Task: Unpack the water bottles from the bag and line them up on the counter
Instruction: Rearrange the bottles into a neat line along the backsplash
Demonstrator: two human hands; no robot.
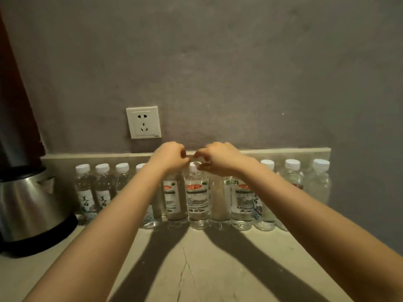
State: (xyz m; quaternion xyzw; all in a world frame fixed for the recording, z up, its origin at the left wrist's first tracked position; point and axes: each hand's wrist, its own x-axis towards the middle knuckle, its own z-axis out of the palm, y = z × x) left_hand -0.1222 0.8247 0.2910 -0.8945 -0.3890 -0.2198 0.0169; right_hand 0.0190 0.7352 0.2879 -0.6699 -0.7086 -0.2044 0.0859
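Several clear water bottles with white caps stand upright in a row [102, 188] against the low backsplash, from beside the kettle to the right end [318, 184]. The middle ones carry red and white labels. My left hand [170, 158] hovers over the row with its fingers curled and nothing visible in them; it hides the cap of the bottle under it. My right hand [218, 159] is curled at the cap of the middle bottle [197, 199], thumb and fingertips at the cap. No bag is in view.
A steel electric kettle [28, 205] on a black base stands at the left of the counter. A white wall socket [144, 122] sits above the row. The pale stone counter [196, 269] has a crack running toward its front edge. A grey wall rises behind.
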